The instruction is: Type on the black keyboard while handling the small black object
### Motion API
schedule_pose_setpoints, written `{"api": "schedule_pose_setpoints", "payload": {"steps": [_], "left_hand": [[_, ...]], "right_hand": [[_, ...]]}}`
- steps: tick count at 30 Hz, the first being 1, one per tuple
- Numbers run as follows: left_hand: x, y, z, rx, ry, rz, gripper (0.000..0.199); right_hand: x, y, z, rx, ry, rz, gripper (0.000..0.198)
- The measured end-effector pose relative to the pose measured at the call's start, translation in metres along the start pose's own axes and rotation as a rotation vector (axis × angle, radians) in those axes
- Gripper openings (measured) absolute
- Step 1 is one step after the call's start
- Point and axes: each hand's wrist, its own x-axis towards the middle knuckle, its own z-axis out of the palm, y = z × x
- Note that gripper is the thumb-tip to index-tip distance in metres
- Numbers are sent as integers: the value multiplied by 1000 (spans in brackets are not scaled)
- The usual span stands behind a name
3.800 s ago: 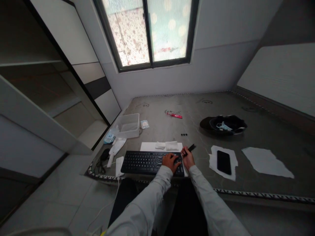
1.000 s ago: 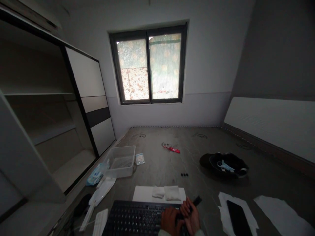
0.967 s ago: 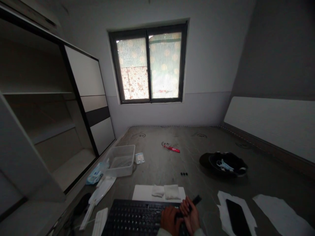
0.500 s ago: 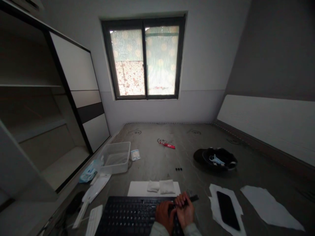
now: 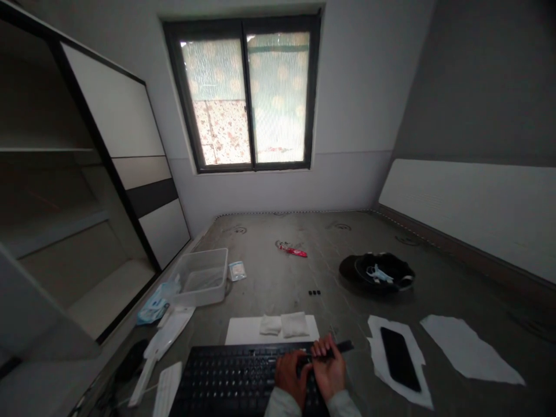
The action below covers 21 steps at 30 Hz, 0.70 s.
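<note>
A black keyboard [image 5: 230, 376] lies in front of me, its right part covered by my hands. My right hand [image 5: 329, 370] is palm up at its right end, fingers curled round a slim dark stick-like tool [image 5: 345, 346] whose end juts out to the right. My left hand [image 5: 290, 373] is bent over the keyboard with its fingers drawn together, close against the right hand. What those fingers pinch is hidden. Beyond the keyboard, two folded white cloth pads [image 5: 294, 325] rest on a white sheet [image 5: 241, 330]. Farther on sit three small black keycaps [image 5: 314, 292].
A clear plastic box [image 5: 204, 298], a small white packet [image 5: 237, 271] and a blue-white pack [image 5: 153, 306] are at left. Ahead lies a red strip-like item [image 5: 296, 252]. At right are a black cap [image 5: 354, 275] holding a mask, a phone [image 5: 400, 359] on paper, and another paper sheet [image 5: 471, 350].
The view has shifted slightly, with the room appearing a little up and left. Both hands stay over the keyboard's right end, in nearly the same pose, the tool still in my right hand.
</note>
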Motion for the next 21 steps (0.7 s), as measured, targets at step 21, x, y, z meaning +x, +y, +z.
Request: {"api": "schedule_pose_setpoints", "payload": {"steps": [21], "left_hand": [[6,-1,-10,-289,82,-187,30]], "right_hand": [[6,-14,-8,-443,-22,79,43]]}}
